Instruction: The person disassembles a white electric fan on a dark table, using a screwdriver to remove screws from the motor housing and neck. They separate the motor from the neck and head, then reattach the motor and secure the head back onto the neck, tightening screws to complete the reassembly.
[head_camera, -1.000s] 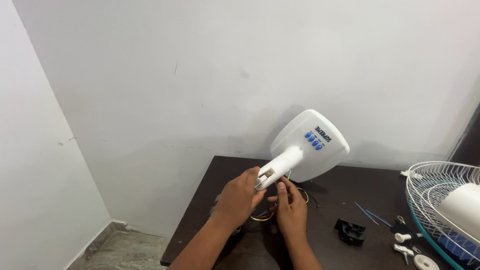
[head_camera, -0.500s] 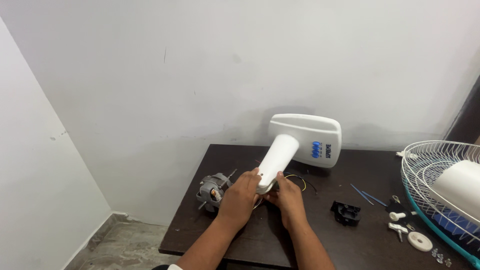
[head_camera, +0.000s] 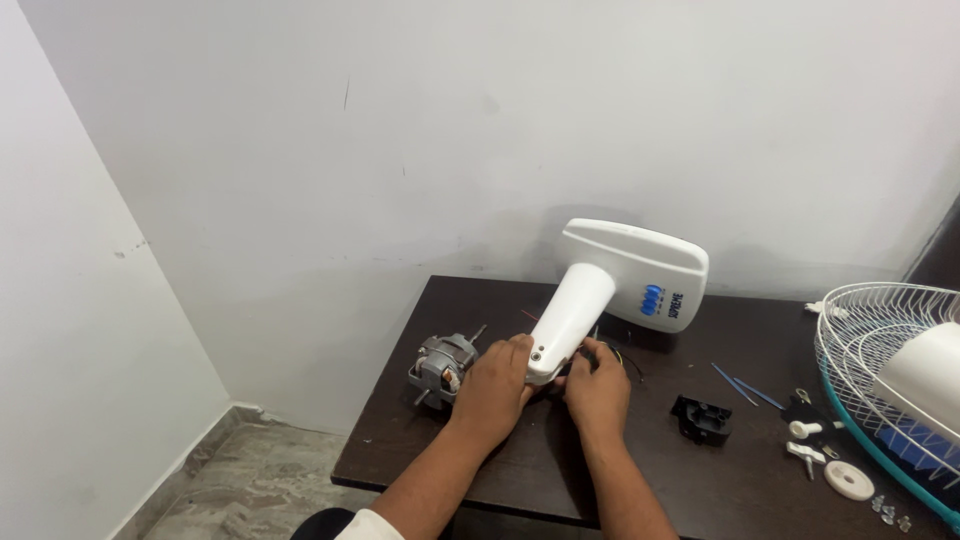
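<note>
A white fan base with a tapered neck (head_camera: 612, 282) lies tipped on the dark table (head_camera: 520, 480), its flat foot toward the wall and blue buttons on its face. My left hand (head_camera: 495, 385) grips the free end of the neck. My right hand (head_camera: 597, 385) is just right of that end, fingers curled on thin wires (head_camera: 628, 360) that come out of it. A grey fan motor (head_camera: 441, 366) with a shaft sits to the left of my left hand.
A black plastic part (head_camera: 702, 419) lies right of my hands. Blue thin sticks (head_camera: 742, 385), white knobs and clips (head_camera: 812, 440) and a white disc (head_camera: 848, 481) lie further right. A white wire fan guard (head_camera: 868, 350) with teal rim is at the right edge.
The fan base has swung down from upright to lying nearly flat on the table. My view has shifted so the motor at the left now shows. Both hands stay at the neck's end.
</note>
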